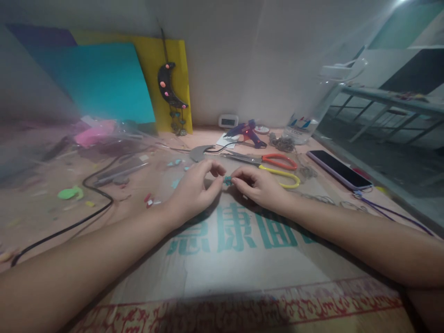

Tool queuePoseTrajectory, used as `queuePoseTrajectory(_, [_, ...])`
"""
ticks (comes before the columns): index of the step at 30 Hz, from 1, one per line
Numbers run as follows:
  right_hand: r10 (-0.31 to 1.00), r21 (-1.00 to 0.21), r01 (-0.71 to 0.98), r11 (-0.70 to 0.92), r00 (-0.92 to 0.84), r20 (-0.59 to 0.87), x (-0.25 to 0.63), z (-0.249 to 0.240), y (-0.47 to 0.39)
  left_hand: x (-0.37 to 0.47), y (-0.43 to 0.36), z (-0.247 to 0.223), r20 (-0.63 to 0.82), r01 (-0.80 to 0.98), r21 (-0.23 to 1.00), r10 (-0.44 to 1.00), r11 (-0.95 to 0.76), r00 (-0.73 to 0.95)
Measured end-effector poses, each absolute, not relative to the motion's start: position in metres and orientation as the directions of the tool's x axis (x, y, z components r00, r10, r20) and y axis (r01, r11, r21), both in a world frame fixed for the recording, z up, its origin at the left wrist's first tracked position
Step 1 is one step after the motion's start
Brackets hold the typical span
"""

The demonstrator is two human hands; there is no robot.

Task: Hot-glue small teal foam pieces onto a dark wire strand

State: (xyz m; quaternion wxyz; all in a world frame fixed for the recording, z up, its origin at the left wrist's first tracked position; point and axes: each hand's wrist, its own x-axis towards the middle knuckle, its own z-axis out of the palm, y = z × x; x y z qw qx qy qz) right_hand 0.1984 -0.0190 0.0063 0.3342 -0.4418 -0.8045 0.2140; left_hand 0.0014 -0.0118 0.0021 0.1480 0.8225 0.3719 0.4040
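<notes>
A small teal piece with a knobbly outline is pinched between my two hands, just above the table. My left hand grips its left side with thumb and fingertips. The fingertips of my right hand close on its right side. Its exact kind is too small to tell. Scissors with one orange and one yellow handle lie just behind my right hand. Beyond my left hand rests a dark grey crescent, and several light blue bits are scattered beside it.
A purple glue gun with a lit red light stands behind the scissors, its black cable crossing the left side. A phone lies at right. Coloured sheets and a hanging moon ornament lean on the wall. A clear jug stands back right.
</notes>
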Motion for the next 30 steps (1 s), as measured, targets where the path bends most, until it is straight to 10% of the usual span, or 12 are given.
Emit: queuePoseTrajectory(30, [0.858,-0.650,0.564,0.509,-0.394,0.330,0.1992,0.0064,-0.0167,0.0014,-0.0064,0.0040,0.447,0.450,0.624,0.764,-0.639,0.465])
